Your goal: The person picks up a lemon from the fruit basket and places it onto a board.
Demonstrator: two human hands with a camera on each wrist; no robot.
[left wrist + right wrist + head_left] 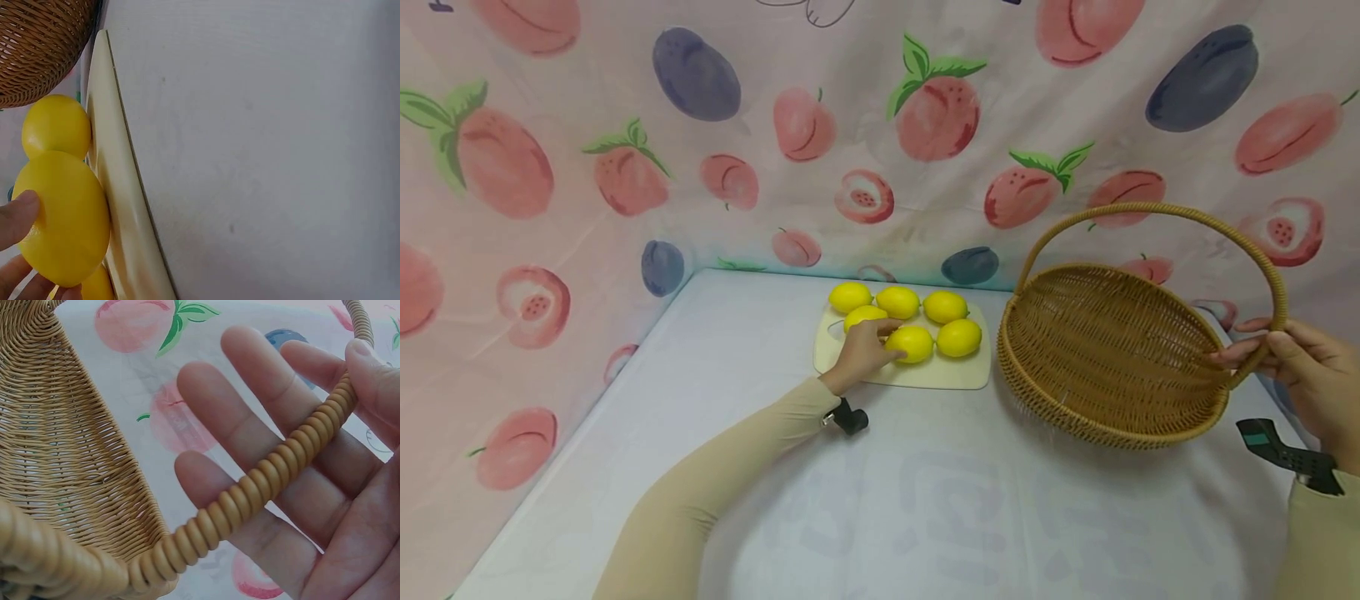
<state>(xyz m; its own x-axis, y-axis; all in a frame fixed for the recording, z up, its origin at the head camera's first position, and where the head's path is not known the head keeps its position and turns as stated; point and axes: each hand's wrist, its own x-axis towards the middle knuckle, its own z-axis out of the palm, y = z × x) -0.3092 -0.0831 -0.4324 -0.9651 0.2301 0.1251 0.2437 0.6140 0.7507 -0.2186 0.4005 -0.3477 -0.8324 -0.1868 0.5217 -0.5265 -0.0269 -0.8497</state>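
Observation:
Several yellow lemons sit on a cream cutting board (940, 377) in the head view. My left hand (863, 352) grasps the front middle lemon (912, 344), its thumb on one side and fingertips at the other. In the left wrist view that lemon (65, 219) is close to the board, with another lemon (57, 128) beyond it. Off to the right, my right hand (1311, 367) holds a woven basket (1112, 358) by its arched handle. The handle (250, 500) crosses the palm and fingers, and the thumb presses on it. The basket tilts, its hollow facing me.
A white cloth-covered table (760, 358) lies under everything. Behind and to the left hangs a fruit-printed cloth (715, 225). The basket stands close to the board's right edge.

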